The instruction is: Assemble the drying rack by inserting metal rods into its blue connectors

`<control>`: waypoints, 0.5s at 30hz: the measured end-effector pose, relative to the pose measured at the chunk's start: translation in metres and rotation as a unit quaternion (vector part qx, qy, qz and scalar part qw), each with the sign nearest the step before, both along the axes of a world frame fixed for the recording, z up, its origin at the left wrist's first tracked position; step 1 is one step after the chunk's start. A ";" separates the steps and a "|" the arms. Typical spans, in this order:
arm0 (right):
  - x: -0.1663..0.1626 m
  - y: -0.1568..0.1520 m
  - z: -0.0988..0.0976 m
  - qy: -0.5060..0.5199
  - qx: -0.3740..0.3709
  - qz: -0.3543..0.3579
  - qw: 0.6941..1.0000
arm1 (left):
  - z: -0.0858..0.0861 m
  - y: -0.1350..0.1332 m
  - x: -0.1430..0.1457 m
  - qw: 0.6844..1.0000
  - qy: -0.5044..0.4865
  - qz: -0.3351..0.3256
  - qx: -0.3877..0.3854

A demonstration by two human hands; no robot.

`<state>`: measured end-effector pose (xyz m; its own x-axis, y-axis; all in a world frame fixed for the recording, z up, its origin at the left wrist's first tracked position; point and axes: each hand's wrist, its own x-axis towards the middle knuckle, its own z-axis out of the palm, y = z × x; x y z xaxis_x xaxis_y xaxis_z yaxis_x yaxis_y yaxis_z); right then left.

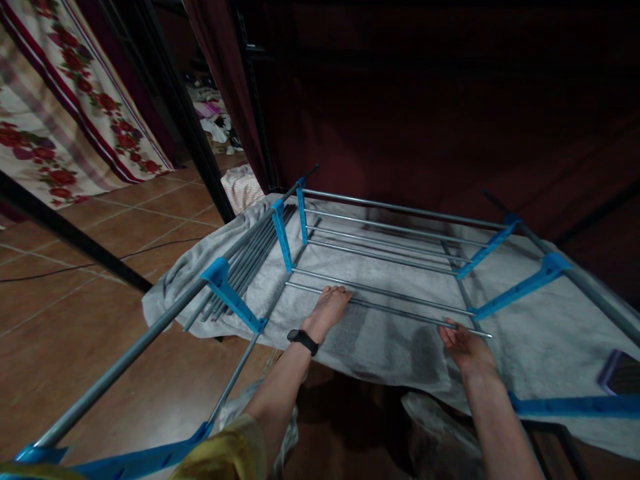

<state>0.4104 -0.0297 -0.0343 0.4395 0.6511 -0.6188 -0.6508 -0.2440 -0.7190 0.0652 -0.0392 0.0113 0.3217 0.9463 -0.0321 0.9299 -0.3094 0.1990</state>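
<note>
Fingers (341, 293) of the left hand (329, 310) and the right hand (466, 348) grip a metal rod (395, 312) over the grey cloth (550, 353), where an uneven lift could tilt it and knock a blue bracket (516, 289).

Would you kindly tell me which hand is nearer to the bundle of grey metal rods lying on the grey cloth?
Left. The left hand, on a thin silver metal rod, is right of the bundle; the right hand is farther right, near that rod's right end.
</note>
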 end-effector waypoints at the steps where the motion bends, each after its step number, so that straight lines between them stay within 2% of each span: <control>1: -0.001 0.000 0.000 0.000 0.003 -0.001 1.000 | 0.000 0.000 0.000 1.000 -0.001 0.002 -0.001; 7: -0.001 -0.001 -0.002 -0.010 0.011 -0.003 1.000 | -0.003 0.002 0.000 1.000 0.004 0.001 -0.001; 15: -0.009 -0.003 0.013 -0.003 0.010 -0.006 1.000 | -0.004 0.007 -0.004 1.000 0.006 -0.017 -0.004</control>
